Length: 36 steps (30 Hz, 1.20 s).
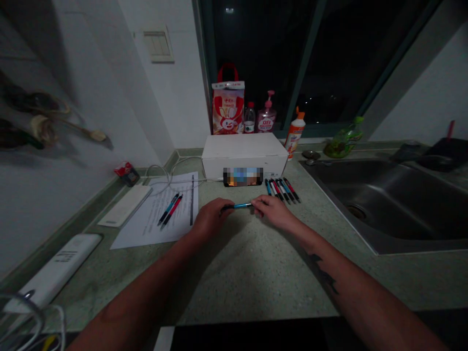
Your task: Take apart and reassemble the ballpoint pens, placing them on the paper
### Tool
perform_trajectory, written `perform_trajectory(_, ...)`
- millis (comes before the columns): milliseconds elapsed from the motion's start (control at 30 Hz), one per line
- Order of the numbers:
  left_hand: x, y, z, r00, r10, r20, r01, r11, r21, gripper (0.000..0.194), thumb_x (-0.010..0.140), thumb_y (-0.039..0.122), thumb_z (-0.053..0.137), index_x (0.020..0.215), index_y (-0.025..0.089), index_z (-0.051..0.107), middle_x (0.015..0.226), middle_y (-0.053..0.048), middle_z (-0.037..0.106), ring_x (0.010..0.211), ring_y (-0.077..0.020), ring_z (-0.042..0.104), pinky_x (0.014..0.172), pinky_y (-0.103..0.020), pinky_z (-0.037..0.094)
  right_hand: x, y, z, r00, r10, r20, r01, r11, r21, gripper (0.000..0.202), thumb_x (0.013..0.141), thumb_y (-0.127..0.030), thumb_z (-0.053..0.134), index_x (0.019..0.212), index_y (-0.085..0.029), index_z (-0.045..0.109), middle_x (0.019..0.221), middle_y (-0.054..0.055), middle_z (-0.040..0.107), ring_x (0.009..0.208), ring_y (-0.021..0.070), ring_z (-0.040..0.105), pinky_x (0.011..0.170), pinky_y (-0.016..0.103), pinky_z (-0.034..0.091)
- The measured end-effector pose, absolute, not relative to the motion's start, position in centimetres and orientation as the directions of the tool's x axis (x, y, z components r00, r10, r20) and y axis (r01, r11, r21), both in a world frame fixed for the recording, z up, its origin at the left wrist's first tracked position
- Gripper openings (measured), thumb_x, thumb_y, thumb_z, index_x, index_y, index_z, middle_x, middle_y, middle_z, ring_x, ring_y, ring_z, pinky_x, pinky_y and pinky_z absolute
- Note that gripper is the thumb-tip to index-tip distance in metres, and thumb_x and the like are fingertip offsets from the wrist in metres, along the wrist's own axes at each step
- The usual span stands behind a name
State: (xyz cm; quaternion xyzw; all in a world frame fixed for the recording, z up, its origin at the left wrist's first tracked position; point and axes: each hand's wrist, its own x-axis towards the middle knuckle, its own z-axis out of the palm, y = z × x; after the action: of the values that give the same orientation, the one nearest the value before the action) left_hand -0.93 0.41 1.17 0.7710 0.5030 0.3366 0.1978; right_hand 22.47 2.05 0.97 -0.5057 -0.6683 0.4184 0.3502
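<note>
**Holding a shiny blue pen**

Pinching one end with the left hand, the other with the right hand — over a speckled green counter. In front of a smooth white box — beside flat paper.

A pink pump bottle stands beside a red-capped bottle.

We see a slim blue-and-black plastic pen, a speckled grey-green stone-like countertop, a white rectangular cardboard box, a pink plastic pump bottle and a grey rectangular metal sink.
</note>
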Motion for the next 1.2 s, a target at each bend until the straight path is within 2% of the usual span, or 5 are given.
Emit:
perform_trajectory(200, -0.9, 0.7, 1.5, 0.146, 0.963, 0.229, 0.542, -0.271, 0.796, 0.016, 0.086, 0.027, 0.067, 0.097, 0.023, 0.078, 0.089, -0.003, 0.078, 0.076, -0.0181, 0.070, 0.076, -0.031, 0.054, 23.0, 2.3, 1.5, -0.235, 0.967, -0.101, 0.237, -0.044, -0.971, 0.026, 0.085, -0.043, 0.066, 0.074, -0.019, 0.064, 0.068, 0.003, 0.068, 0.051, 0.0113, 0.057, 0.040, 0.021, 0.035)
perform_trajectory(467, -0.7, 0.5, 2.2, 0.110, 0.987, 0.117, 0.417, -0.153, 0.896, 0.021, 0.084, 0.035, 0.062, 0.084, 0.021, 0.078, 0.074, -0.001, 0.077, 0.056, -0.0131, 0.061, 0.059, -0.026, 0.050, 22.7, 2.4, 1.3, -0.196, 0.978, 0.073, 0.077, 0.090, -0.993, 0.036, 0.075, -0.050, 0.077, 0.089, -0.019, 0.065, 0.070, 0.002, 0.072, 0.059, 0.0160, 0.068, 0.048, 0.024, 0.050)
perform_trajectory(867, -0.1, 0.5, 1.8, 0.117, 0.983, 0.144, 0.467, -0.182, 0.865, 0.012, 0.083, 0.020, 0.069, 0.092, 0.021, 0.076, 0.090, -0.003, 0.079, 0.084, -0.0175, 0.072, 0.079, -0.030, 0.057, 22.5, 1.9, 0.8, -0.282, 0.954, -0.103, 0.285, -0.020, -0.958, 0.036, 0.093, -0.050, 0.057, 0.077, -0.018, 0.062, 0.059, 0.000, 0.063, 0.043, 0.0100, 0.052, 0.042, 0.022, 0.041)
perform_trajectory(1100, 0.0, 0.3, 1.2, 0.142, 0.968, 0.207, 0.500, -0.251, 0.829, 0.010, 0.086, 0.020, 0.069, 0.093, 0.022, 0.076, 0.093, -0.002, 0.080, 0.087, -0.0191, 0.074, 0.082, -0.032, 0.058, 22.5, 1.9, 0.8, -0.299, 0.951, 0.075, 0.284, 0.164, -0.945, 0.018, 0.080, -0.030, 0.071, 0.093, -0.018, 0.068, 0.085, 0.004, 0.070, 0.067, 0.0132, 0.060, 0.056, 0.024, 0.045)
perform_trajectory(1200, 0.1, 0.2, 0.8, 0.165, 0.960, 0.227, 0.492, -0.279, 0.825, 0.011, 0.087, 0.022, 0.067, 0.093, 0.023, 0.076, 0.092, -0.002, 0.079, 0.085, -0.0191, 0.074, 0.080, -0.032, 0.058, 22.5, 1.7, 0.9, -0.357, 0.934, 0.007, 0.364, 0.146, -0.920, 0.024, 0.090, -0.040, 0.062, 0.085, -0.018, 0.069, 0.073, 0.002, 0.067, 0.057, 0.0123, 0.055, 0.054, 0.025, 0.042)
